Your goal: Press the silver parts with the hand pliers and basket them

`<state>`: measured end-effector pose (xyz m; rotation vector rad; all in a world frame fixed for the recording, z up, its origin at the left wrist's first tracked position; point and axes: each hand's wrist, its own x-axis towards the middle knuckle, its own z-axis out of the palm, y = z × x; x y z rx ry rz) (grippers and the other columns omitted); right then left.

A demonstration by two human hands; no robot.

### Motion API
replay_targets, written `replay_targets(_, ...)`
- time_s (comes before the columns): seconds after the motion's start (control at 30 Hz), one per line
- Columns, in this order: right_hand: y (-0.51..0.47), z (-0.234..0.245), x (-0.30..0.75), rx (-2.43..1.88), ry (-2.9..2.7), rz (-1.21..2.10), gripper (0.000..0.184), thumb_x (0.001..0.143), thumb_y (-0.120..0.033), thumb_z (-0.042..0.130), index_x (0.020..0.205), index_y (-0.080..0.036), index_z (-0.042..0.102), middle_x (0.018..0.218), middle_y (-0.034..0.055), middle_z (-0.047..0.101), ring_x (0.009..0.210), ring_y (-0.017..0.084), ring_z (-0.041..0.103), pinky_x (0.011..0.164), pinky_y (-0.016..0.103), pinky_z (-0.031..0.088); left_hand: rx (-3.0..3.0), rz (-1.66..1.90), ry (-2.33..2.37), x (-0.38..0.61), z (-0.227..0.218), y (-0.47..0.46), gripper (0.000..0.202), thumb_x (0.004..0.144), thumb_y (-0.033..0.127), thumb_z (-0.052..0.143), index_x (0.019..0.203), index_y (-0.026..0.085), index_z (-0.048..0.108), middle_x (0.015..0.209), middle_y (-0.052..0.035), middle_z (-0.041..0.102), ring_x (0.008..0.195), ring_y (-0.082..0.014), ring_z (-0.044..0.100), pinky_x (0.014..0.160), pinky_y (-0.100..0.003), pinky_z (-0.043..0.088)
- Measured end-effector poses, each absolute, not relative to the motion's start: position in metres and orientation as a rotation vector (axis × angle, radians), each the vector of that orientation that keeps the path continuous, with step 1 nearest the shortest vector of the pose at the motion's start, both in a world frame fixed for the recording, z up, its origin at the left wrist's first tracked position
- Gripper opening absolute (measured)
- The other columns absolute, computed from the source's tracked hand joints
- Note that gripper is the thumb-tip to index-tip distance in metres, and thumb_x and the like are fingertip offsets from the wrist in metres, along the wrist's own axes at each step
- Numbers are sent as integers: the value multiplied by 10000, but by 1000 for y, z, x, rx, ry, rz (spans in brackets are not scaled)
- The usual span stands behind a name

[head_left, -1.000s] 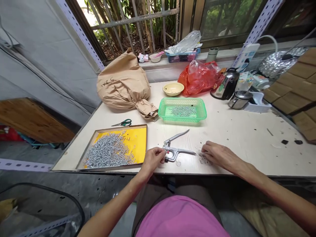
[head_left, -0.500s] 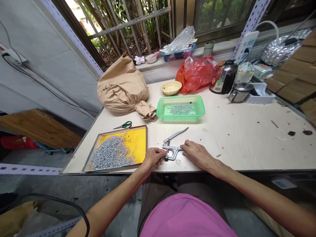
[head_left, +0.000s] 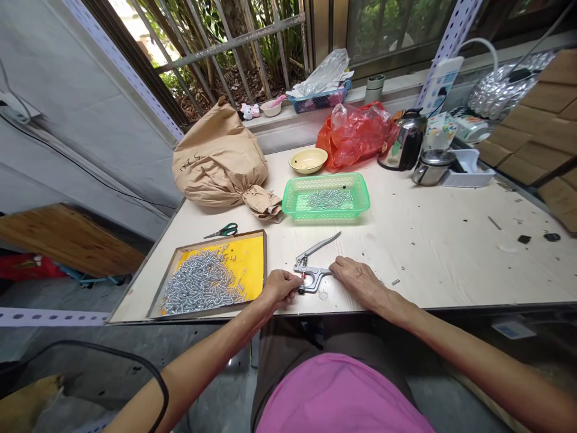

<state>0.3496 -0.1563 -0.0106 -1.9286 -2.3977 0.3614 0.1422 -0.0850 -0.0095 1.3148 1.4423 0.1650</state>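
Silver hand-press pliers [head_left: 317, 248] lie on the pale table near its front edge, with the upper handle raised and pointing back-right. My left hand [head_left: 278, 289] is curled at the pliers' head, its fingertips pinched together against the jaw; what they hold is too small to make out. My right hand [head_left: 359, 279] lies over the lower handle, fingers bent round it. Left of my left hand is a yellow-lined tray [head_left: 265, 262] with a heap of several small metal pieces [head_left: 201, 282]. A green plastic basket [head_left: 288, 210] behind the pliers holds more metal pieces [head_left: 327, 198].
Green-handled scissors [head_left: 222, 231] lie behind the tray. A tied brown paper sack [head_left: 220, 159], a yellow bowl [head_left: 308, 160], a red plastic bag [head_left: 351, 132] and a kettle [head_left: 403, 144] stand along the back. Small scraps [head_left: 395, 281] dot the table to my right.
My right hand has moved left from the scraps on the table onto the pliers' lower handle. My left hand has stayed at the pliers' head.
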Motion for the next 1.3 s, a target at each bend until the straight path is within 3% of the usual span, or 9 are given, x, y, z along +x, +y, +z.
replay_targets(0.3,-159,-7,348,-1919,-2396,341,236,901,-63,373,943,-182,572,974,78,581,868,172,534,660,263,378,1255,32,1407,144,-2,-79,296,732,310,677,546,140,521,375,56,462,311,-46,375,367,-186,278)
replay_targets(0.43,-151,-6,357,-1829,-2381,386,173,911,-243,465,1009,-194,599,1123,100,559,961,198,544,758,301,432,1276,25,1374,142,-5,-78,307,735,327,672,545,142,518,373,55,464,305,-45,374,361,-186,280)
replay_targets(0.5,-139,-7,367,-1775,-2386,334,383,838,-398,588,1166,-202,567,1353,141,437,1142,276,478,883,390,420,1286,27,1371,141,-7,-78,305,737,327,668,546,144,516,366,55,462,301,-47,375,357,-186,281)
replay_targets(0.6,-115,-10,380,-1774,-2456,333,882,660,-583,703,1385,-181,406,1524,194,185,1349,394,232,1014,534,303,1280,30,1375,140,-8,-79,308,725,334,681,547,144,517,362,55,467,297,-46,377,355,-184,284)
replay_targets(0.7,-95,-11,385,-1748,-2569,492,1083,589,-685,683,1452,-147,309,1524,220,185,1386,416,127,1050,585,218,1268,30,1366,140,-7,-79,314,720,337,686,544,144,511,360,55,472,292,-43,376,353,-181,288)
replay_targets(0.83,-83,-11,383,-1696,-2622,573,1065,596,-689,655,1451,-153,315,1453,213,343,1337,411,256,1040,583,226,1267,32,1371,141,-7,-79,301,724,325,680,552,144,512,356,58,472,287,-43,376,349,-181,296)
replay_targets(0.97,-86,-14,381,-1657,-2595,475,1009,587,-638,699,1390,-108,393,1358,217,444,1223,366,406,991,489,319,1272,42,1372,140,-8,-80,305,724,343,676,559,144,514,361,58,470,292,-44,379,348,-179,292)
replay_targets(1.3,-98,-8,374,-1689,-2582,394,722,707,-482,710,1317,-187,460,1207,142,570,1099,299,492,934,437,323,1297,35,1379,139,-8,-82,341,730,406,666,564,148,517,380,51,463,309,-62,393,372,-199,288)
